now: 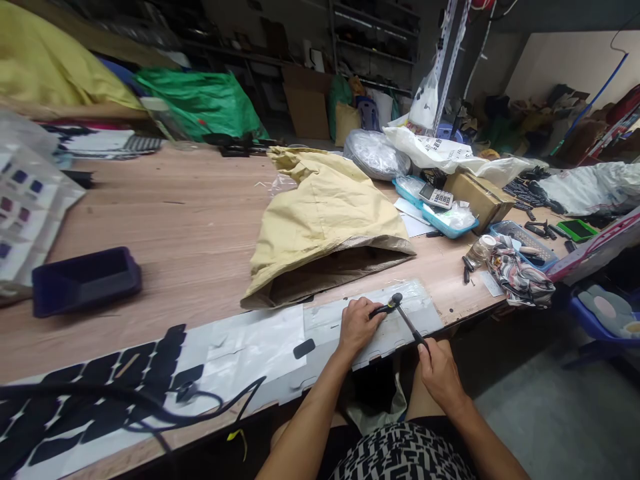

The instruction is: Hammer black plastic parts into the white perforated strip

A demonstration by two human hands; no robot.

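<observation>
My right hand (444, 373) is wrapped round the dark handle of a small hammer (409, 323). The hammer's head lies over the end of a small black piece (381, 311), and I cannot tell whether they touch. With fingers pinched, my left hand (358, 327) holds that black piece down on a grey-white board (320, 328) along the table's front edge. Something small and yellowish shows beside the hammer head. A yellow cloth bag (330, 207) lies just beyond, its dark mouth facing me. One black rounded patch (304, 348) rests left of my left hand.
Rows of black patches (163, 360) and a thick black cable (150, 403) occupy the front left. A dark blue tray (87, 281) stands farther left. On the right are blue baskets (453, 230), a calculator (436, 196), a cardboard box (477, 197) and a crumpled cloth (520, 273).
</observation>
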